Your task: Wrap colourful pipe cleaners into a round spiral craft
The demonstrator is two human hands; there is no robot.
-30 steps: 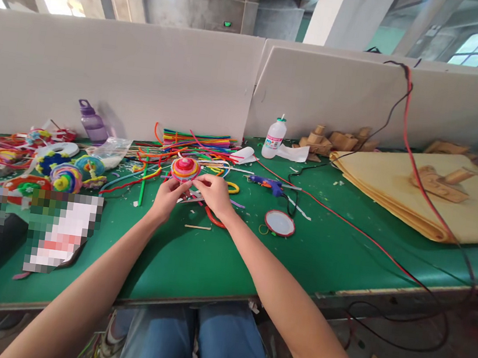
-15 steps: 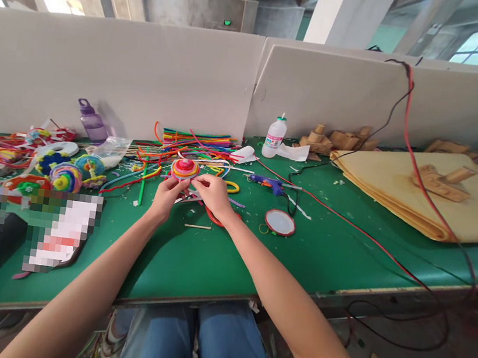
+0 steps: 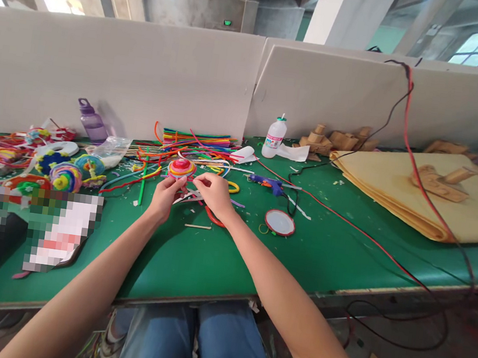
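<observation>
A round, coiled pipe-cleaner piece (image 3: 181, 167) in red, pink and yellow, with a raised red middle, is pinched at its lower edge by my left hand (image 3: 163, 197). My right hand (image 3: 215, 196) is just to the right of it, thumb and fingers closed in a pinch. Whatever is between those fingertips is too small to make out. Beyond both hands lies a bundle of coloured pipe cleaners (image 3: 200, 140). A red pipe-cleaner loop (image 3: 212, 218) shows partly under my right wrist.
A blue glue gun (image 3: 268, 184) and a round white lid (image 3: 279, 222) lie to the right. Behind stand a white bottle (image 3: 275, 137) and a purple bottle (image 3: 92, 122). Finished coiled pieces (image 3: 65, 178) and a phone (image 3: 65, 229) are on the left. A red cable (image 3: 348, 222) crosses the table.
My left hand and the coiled piece have shifted slightly left, and the piece has tilted a little. A small gap now separates it from my right fingertips.
</observation>
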